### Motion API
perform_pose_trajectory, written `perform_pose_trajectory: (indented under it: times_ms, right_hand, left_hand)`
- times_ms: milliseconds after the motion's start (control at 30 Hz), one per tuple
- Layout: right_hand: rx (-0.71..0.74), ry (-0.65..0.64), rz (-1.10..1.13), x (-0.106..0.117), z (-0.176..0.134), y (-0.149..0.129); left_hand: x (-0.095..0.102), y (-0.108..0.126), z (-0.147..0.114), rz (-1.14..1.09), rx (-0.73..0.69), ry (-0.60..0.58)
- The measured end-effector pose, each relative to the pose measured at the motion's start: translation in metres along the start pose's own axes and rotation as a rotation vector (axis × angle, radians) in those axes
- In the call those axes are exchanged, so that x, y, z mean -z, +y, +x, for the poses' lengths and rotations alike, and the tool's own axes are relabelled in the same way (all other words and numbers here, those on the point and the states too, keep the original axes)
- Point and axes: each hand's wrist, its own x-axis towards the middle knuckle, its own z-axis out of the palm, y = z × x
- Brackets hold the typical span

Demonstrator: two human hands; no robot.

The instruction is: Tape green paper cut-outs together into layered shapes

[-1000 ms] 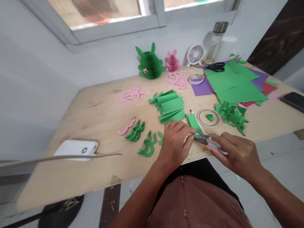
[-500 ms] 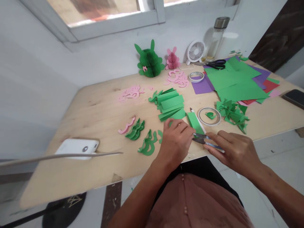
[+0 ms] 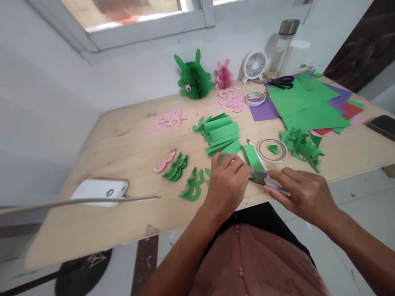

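Clock positions take the scissors as the dial centre, with 12 o'clock pointing away from the person.

Hands: The right hand (image 3: 300,189) grips the handles of the metal scissors with bluish handles (image 3: 258,181). The scissors are located near the front edge of the pale wooden table (image 3: 129,144), blades slightly parted and directed to 9 o'clock. The left hand (image 3: 228,181) is positioned at the blade tips with its fingers bent and gathered close; whatever they pinch is hidden, so its hold cannot be determined.

Adjacent items: A flat green paper strip (image 3: 252,157) lies at 11 o'clock, beside a slim white pen with a dark tip (image 3: 258,157). A white ring-shaped tape roll (image 3: 259,156) lies at 1 o'clock, encircling a small green paper scrap (image 3: 273,148). A heap of crumpled green paper offcuts (image 3: 302,146) lies at 2 o'clock.

Outer items: A pile of folded green paper strips (image 3: 224,133) lies between 10 and 11 o'clock. Curved green paper cutouts (image 3: 194,193) lie at 9 o'clock. A green honeycomb-paper figure with two long ears (image 3: 196,82) stands at 11 o'clock, near the wall.
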Motion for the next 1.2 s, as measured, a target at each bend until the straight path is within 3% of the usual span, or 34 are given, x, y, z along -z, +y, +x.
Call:
perform_pose_trajectory:
  times_ms: [400, 733, 967, 1200]
  right_hand:
    - [-0.006, -0.006, -0.009, 0.000, 0.002, 0.000]
    - [-0.030, -0.035, -0.015, -0.002, 0.001, -0.001]
    - [-0.133, -0.019, -0.055, -0.007, -0.021, 0.012]
    - [-0.316, 0.109, -0.152, -0.018, -0.044, 0.036]
  left_hand:
    - [0.002, 0.001, 0.001, 0.012, 0.007, -0.026]
    - [0.000, -0.001, -0.001, -0.122, 0.073, -0.048]
    - [0.009, 0.000, -0.011, -0.373, 0.303, -0.023]
    - [0.012, 0.005, -0.028, -0.718, 0.600, -0.030]
